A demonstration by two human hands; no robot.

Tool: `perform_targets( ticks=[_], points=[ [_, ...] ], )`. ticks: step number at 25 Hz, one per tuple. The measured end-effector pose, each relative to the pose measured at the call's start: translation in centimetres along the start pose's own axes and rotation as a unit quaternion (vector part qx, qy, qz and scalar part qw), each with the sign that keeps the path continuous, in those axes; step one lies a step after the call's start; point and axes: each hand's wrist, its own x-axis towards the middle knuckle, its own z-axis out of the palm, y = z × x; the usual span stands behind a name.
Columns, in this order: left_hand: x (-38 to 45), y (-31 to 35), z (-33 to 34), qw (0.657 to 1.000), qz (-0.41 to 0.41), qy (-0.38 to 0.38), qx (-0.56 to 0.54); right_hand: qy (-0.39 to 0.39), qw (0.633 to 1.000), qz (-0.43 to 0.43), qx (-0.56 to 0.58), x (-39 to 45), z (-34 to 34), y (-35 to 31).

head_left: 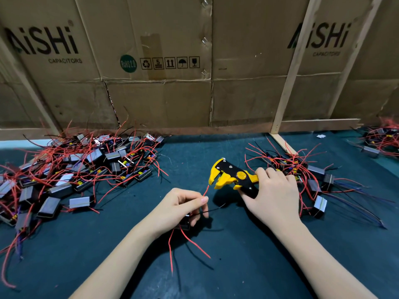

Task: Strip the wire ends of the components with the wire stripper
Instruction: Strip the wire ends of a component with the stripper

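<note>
The wire stripper (232, 176) is hard yellow-and-black plastic with a beaked head, its mouth gaping; the right hand (273, 192) curls round its handles; just below the beak, the left hand (180, 207) pinches a thin, glossy red wire (205, 190) between thumb and forefinger, a boxy black component (185, 223) tucked under the curled fingers; piles of like components (71, 169) lie left and right of the stripper on dark green matting (237, 255).
</note>
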Motion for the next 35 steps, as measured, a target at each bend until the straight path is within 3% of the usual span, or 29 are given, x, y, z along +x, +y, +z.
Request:
perform_targets(
  ticks=[9, 15, 25, 27, 30, 31, 33, 35],
  points=[
    [-0.2, 0.5, -0.2, 1.000, -0.010, 0.008, 0.024, 0.047, 0.997, -0.058, 0.031, 0.1, -0.7, -0.6],
    [-0.1, 0.5, -0.2, 0.999, -0.010, 0.006, 0.040, 0.034, 0.996, -0.075, 0.024, 0.1, -0.8, -0.3],
    [-0.4, 0.3, -0.5, 0.998, 0.001, 0.028, 0.059, 0.054, 0.998, -0.037, 0.004, 0.2, -0.5, 0.0],
    [-0.4, 0.1, -0.9, 0.983, 0.028, 0.094, 0.156, 0.060, 0.998, -0.003, 0.023, 0.3, -0.5, 0.4],
    [-0.5, 0.0, -1.4, 0.900, 0.010, 0.205, 0.385, 0.043, 0.998, 0.026, 0.039, 0.3, -0.4, 0.7],
    [-0.5, 0.1, -1.4, 0.883, 0.000, 0.232, 0.409, 0.035, 0.998, 0.030, 0.041, 0.3, -0.4, 0.8],
    [-0.4, 0.1, -1.2, 0.898, 0.008, 0.253, 0.359, 0.019, 0.998, 0.040, 0.048, 0.3, -0.4, 0.8],
    [-0.5, 0.5, -0.5, 0.952, 0.047, 0.221, 0.205, 0.008, 0.997, 0.052, 0.058, 0.4, -0.3, 0.9]
  ],
)
